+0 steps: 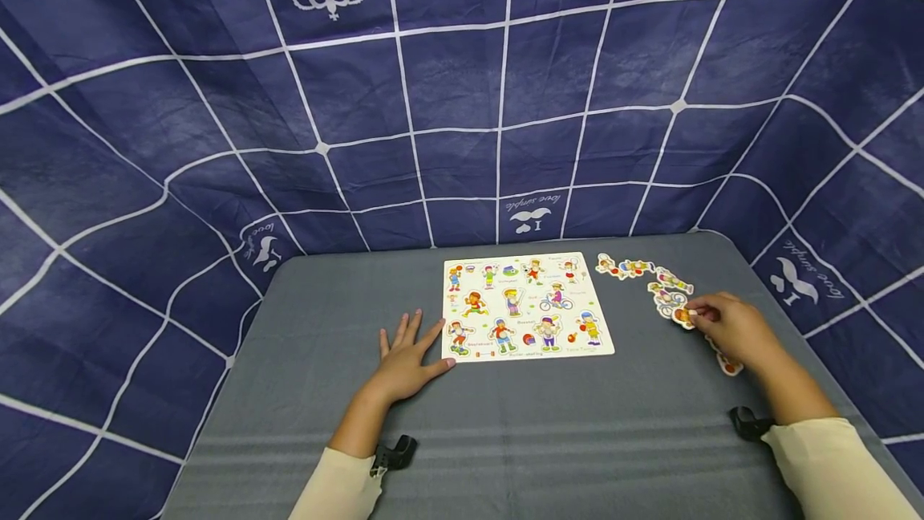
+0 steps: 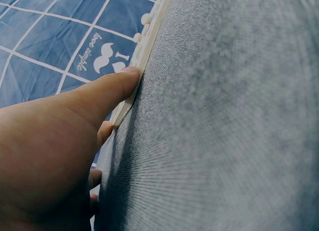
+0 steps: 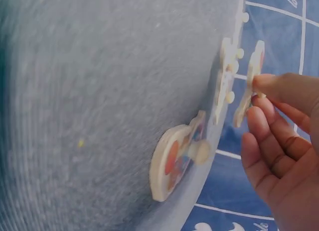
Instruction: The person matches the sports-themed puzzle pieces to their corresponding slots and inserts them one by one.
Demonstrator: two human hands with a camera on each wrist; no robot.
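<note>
My left hand (image 1: 402, 367) lies flat with its fingers spread on the grey table, its thumb and index fingertip at the lower left corner of the puzzle board (image 1: 601, 345). The pale board shows pictures of children playing sports. On the right, my right hand (image 1: 736, 331) pinches a wooden puzzle piece (image 3: 243, 111) between thumb and fingers; the right wrist view shows it raised on edge, apart from the tabletop. Another knobbed piece (image 3: 172, 161) lies nearer the wrist, partly behind the hand in the head view.
Several loose puzzle pieces (image 1: 635, 268) curve along the table right of the board, one with a bicycle figure (image 1: 667, 299) close to my right fingertips. The grey tabletop (image 1: 505, 440) meets a blue checked cloth (image 1: 462, 159) behind and at both sides.
</note>
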